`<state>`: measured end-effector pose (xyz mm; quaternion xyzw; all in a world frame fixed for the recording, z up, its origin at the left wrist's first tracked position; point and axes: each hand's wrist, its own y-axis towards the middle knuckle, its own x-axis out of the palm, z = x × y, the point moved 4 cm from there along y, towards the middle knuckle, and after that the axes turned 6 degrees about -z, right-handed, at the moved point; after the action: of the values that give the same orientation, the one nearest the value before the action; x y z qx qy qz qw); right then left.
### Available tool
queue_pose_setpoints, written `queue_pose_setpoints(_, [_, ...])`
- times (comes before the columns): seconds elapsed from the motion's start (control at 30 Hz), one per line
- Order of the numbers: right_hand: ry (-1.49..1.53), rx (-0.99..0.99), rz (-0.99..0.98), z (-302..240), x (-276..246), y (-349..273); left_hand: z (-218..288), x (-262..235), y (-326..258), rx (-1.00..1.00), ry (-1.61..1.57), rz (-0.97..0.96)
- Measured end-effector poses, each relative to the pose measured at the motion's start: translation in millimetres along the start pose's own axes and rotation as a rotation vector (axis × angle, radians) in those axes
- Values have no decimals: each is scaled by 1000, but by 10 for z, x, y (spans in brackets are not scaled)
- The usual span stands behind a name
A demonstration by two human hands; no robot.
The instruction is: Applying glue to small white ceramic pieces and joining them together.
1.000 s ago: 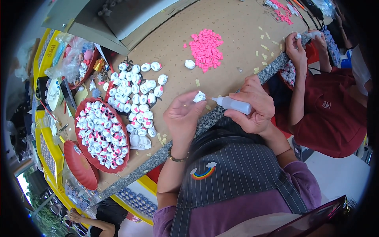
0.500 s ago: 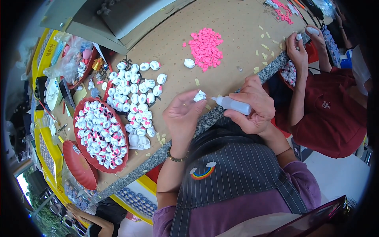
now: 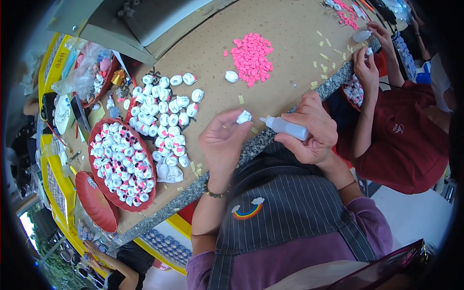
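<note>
Between the thumb and fingertips of my left hand is a small white moulded piece; its exact kind is too small to tell. My right hand is wrapped round a translucent squeeze bottle, which lies tilted with its thin nozzle pointing left at the white piece. A narrow gap shows between nozzle tip and piece. Beyond my hands lies a heap of small pink pieces, with a single white piece beside it. To the left several white pieces with pink bits stand grouped on the brown table covering.
A red scalloped tray full of white, pink and black pieces stands at the left, against another red tray. A grey box is at the back. At the right, a co-worker in a dark red shirt holds a bottle.
My hands, the white piece and the bottle hold nearly the same place. At the right, the co-worker's hands have shifted, and their bottle now points away from the piece.
</note>
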<state>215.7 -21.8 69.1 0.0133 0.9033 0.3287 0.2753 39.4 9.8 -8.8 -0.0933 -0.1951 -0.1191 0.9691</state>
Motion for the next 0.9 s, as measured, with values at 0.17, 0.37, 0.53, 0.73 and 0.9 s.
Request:
queue_pose_setpoints(0.17, [-20, -11, -9, 16, -1, -21, 6, 2, 6, -1, 16, 7])
queue_pose_setpoints(0.37, [-26, -8, 8, 8, -4, -3, 5, 0, 7, 26, 18, 11])
queue_pose_setpoints(0.53, [-19, 1, 1, -1, -12, -5, 2, -6, 13, 34, 18, 22])
queue_pose_setpoints(0.73, [22, 20, -19, 7, 20, -29, -14, -15, 14, 64, 46, 25])
queue_pose_setpoints(0.9, [14, 20, -14, 9, 27, 0, -13, -12, 20, 63, 43, 8])
